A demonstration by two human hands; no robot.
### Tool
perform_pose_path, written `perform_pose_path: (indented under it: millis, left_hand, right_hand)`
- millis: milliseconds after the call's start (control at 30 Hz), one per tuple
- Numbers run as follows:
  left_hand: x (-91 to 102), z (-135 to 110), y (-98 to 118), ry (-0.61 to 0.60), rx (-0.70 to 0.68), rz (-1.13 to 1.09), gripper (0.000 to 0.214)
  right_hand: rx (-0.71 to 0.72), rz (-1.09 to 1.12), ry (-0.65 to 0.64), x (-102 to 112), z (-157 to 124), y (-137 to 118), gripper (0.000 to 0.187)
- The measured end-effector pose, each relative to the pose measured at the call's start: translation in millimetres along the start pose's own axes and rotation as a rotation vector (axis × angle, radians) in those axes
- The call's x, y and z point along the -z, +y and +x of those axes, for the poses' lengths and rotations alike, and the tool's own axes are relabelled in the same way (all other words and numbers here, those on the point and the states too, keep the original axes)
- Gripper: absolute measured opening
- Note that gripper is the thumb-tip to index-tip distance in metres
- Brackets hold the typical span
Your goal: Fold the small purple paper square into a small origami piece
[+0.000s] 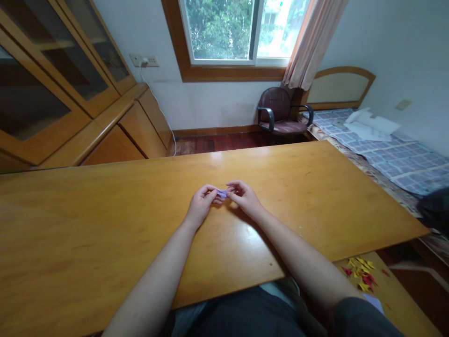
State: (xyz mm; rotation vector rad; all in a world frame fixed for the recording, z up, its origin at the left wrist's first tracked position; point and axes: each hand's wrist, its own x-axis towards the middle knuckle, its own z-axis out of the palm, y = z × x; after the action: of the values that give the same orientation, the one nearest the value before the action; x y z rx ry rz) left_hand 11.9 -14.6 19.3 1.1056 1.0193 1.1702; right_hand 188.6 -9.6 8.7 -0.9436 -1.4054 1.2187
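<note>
A small folded piece of purple paper (222,193) is held between my two hands, just above the wooden table (105,224). My left hand (202,201) pinches its left end between thumb and fingers. On the other side, my right hand (244,196) grips the right end with thumb and index finger, its other fingers curled loosely. The paper's exact folded shape is too small to make out, and the fingers cover part of it.
At lower right, a lower wooden surface (403,299) bears several yellow and red folded paper pieces (363,269) and a lilac sheet (373,303). Beyond the table stand an armchair (277,110), a bed (396,159) and a glass-door cabinet (70,84).
</note>
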Motion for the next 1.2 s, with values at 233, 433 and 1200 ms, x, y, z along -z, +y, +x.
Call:
perform_pose_path:
  millis: [233,433,1200]
  left_hand:
    - [-0.4,-0.9,0.6,0.019,-0.054,0.112,0.029]
    - [-0.1,-0.9,-0.1,0.038,-0.262,0.404,0.023]
    - [0.5,0.2,0.3,0.025,-0.215,0.388,0.020]
  right_hand:
    - [0.032,-0.126,0.035,0.3,-0.5,-1.9,0.023]
    - [0.115,-0.317,0.047,-0.8,-1.3,-5.9,0.020]
    - [0.099,-0.267,0.056,2.4,-0.5,-7.5,0.018]
